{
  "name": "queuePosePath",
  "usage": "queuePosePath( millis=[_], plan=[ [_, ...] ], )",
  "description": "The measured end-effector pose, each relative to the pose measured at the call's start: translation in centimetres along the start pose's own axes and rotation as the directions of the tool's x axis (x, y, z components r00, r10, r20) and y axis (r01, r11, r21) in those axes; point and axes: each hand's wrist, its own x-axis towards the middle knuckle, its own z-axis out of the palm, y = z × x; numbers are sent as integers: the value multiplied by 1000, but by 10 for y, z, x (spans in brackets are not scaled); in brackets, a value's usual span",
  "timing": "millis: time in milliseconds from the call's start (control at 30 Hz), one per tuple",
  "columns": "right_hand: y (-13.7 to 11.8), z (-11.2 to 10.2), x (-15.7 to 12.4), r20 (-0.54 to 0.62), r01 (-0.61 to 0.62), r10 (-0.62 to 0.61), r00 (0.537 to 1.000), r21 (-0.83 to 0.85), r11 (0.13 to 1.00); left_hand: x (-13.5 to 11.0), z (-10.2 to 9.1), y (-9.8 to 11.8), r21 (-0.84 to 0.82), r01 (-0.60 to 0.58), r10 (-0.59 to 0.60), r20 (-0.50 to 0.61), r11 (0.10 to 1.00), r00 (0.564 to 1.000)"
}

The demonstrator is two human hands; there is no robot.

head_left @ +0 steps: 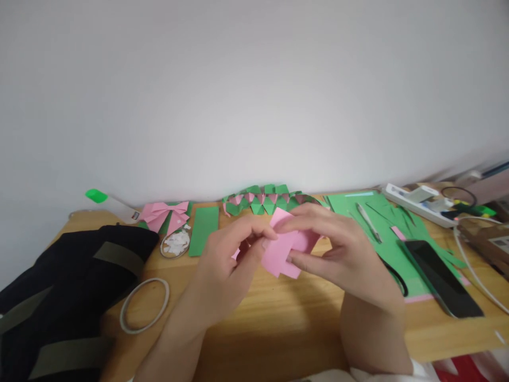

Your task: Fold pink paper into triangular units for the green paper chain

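Above the middle of the table, both hands hold a folded piece of pink paper. My left hand pinches its left edge between thumb and fingertips. On the other side, my right hand grips the paper, fingers over the top and thumb on the lower part. The palms hide some of the folds. Behind the hands, against the wall, lies a folded green and pink paper chain. A pink paper bow on green paper sits further left, beside a plain green paper rectangle.
A dark cloth covers the left side, near a roll of tape and a ring with white scraps. On the right are green sheets, a pen-like cutter, a phone and a power strip with a white cable.
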Motion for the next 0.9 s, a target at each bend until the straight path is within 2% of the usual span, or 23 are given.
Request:
queuePosePath(
  millis=[133, 300, 433, 533, 700, 900],
  plan=[
    [0, -3, -1, -26, -15, 17, 1000, 75, 997, 1, 2, 0, -15, 9, -9, -27, 1000, 1000],
    [-2, -1, -4, -206, -109, 145, 968, 179, 978, 1, -1, 2, -145, 26, -30, -24, 989, 999],
    [-2, 0, -4, -291, -119, 178, 940, 210, 971, 0, -1, 4, -172, -12, 5, -44, 985, 999],
    [-1, -1, -4, -269, -113, 175, 947, 231, 966, 0, 1, 5, -113, -69, 60, -79, 991, 995],
    [-3, -6, -2, -126, -64, 95, 988, 231, 971, 0, 2, 6, -93, -125, 114, -117, 988, 987],
    [-5, -7, -3, -147, -40, 80, 986, 259, 965, 0, 1, 6, -113, -76, 62, -125, 991, 990]
  ],
)
